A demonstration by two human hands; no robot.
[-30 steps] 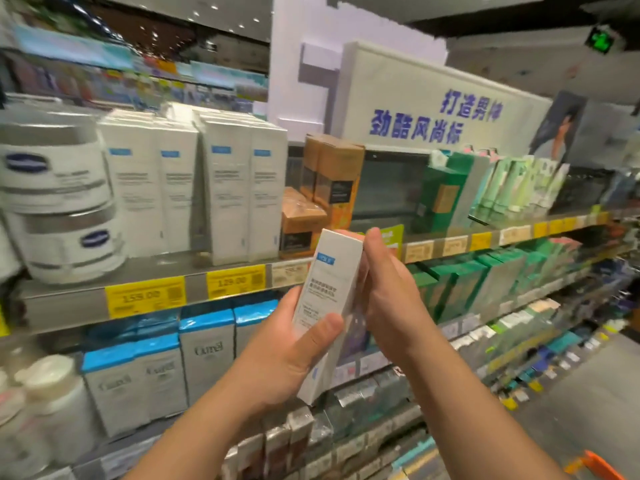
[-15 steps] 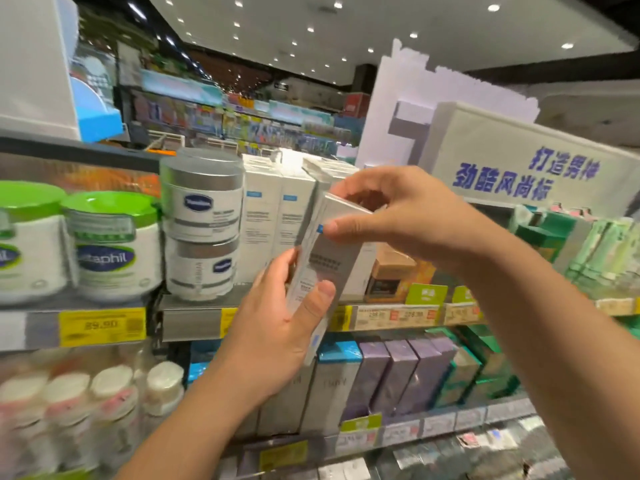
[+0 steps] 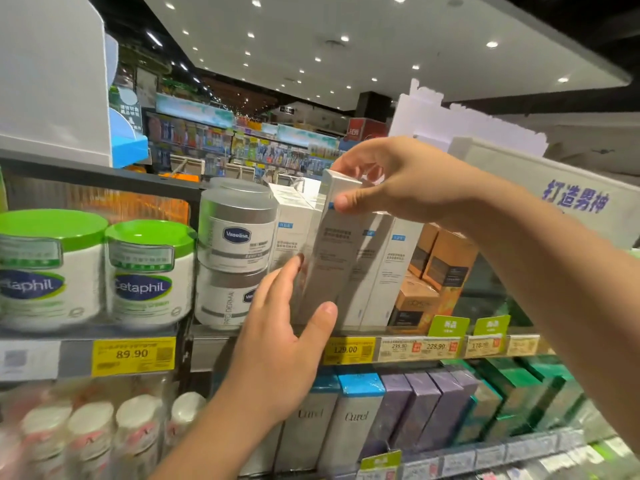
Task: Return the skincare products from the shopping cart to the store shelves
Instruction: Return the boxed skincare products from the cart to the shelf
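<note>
A tall white skincare box (image 3: 334, 251) stands almost upright at the front of the upper shelf (image 3: 214, 348), among a row of matching white boxes (image 3: 384, 271). My right hand (image 3: 391, 181) pinches its top end from above. My left hand (image 3: 287, 344) cups its lower end, thumb on the front, fingers on its left side. The box's bottom edge is hidden behind my left hand. No shopping cart is in view.
Two stacked Vaseline jars (image 3: 239, 233) stand just left of the white boxes, then green-lidded Cetaphil tubs (image 3: 149, 271). Orange boxes (image 3: 436, 268) sit to the right. Curel boxes (image 3: 356, 417) and purple boxes (image 3: 422, 407) fill the shelf below. Yellow price tags (image 3: 133, 355) line the shelf edge.
Both hands have carried the white box up and forward, from chest height to the upper shelf's row of matching boxes. My right hand shifted from its side to its top.
</note>
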